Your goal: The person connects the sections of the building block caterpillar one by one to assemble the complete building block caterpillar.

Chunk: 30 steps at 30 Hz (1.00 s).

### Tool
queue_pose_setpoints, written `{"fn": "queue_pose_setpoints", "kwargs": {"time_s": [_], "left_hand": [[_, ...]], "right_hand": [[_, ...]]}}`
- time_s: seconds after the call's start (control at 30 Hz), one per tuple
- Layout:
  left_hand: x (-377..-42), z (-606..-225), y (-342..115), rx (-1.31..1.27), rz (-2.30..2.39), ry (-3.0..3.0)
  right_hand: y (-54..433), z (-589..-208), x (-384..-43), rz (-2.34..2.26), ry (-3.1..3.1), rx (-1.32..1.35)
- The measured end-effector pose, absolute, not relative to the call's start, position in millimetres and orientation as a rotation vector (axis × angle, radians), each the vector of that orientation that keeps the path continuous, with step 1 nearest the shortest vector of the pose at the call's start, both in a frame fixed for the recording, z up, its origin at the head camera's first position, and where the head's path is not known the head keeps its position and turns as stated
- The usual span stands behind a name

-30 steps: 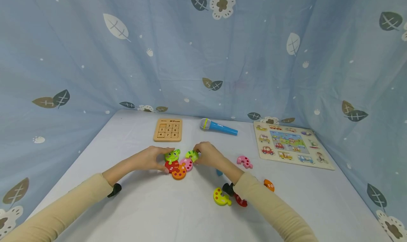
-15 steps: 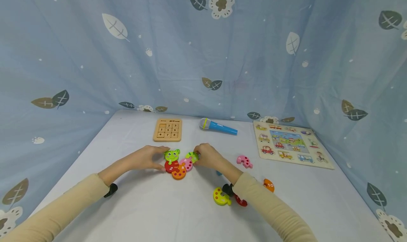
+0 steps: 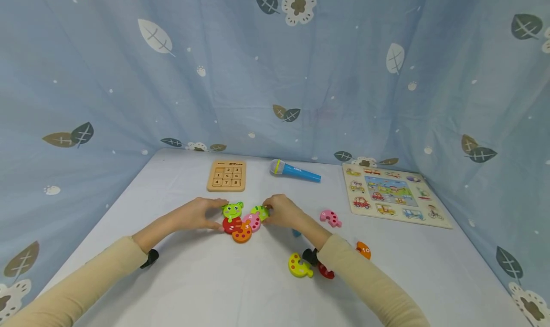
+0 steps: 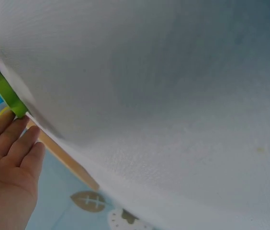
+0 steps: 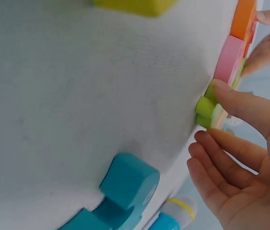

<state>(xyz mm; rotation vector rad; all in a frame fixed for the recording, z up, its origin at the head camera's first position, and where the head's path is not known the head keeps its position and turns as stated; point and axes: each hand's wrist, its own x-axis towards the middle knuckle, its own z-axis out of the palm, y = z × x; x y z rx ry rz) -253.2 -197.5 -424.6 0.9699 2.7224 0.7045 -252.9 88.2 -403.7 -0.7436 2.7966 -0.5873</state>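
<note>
A row of joined number caterpillar puzzle pieces lies mid-table: a green smiling head [image 3: 232, 210], a red 2 [image 3: 231, 226], an orange 3 [image 3: 242, 233] and a pink 4 [image 3: 251, 222]. Beside the head and red piece is my left hand [image 3: 194, 214]. Its nearly straight fingers touch the head's edge in the left wrist view, with the thumb at the red piece. My right hand [image 3: 285, 210] pinches a striped green puzzle piece [image 3: 259, 212] between thumb and index finger, against the pink one. The right wrist view shows its other fingers loosely bent.
Loose pieces lie right: pink [image 3: 330, 218], yellow [image 3: 299, 266], red [image 3: 326, 270], orange 10 [image 3: 363, 250] and blue [image 3: 296, 233], partly under my right arm. Behind are a wooden number board [image 3: 227, 176], a toy microphone [image 3: 295, 170] and a vehicle picture puzzle [image 3: 393, 196].
My left hand has drawn back slightly to the left, its fingertips now at the head's edge. The right hand keeps its pinch on the green puzzle piece, almost unmoved.
</note>
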Motion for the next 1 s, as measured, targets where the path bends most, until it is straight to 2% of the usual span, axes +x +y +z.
{"fn": "queue_pose_setpoints", "kwargs": {"time_s": [1.0], "left_hand": [[-238,-424,-185,0.976,0.771,2.782]], "right_hand": [[142,-379,-230,-0.827,2.801,-0.896]]}}
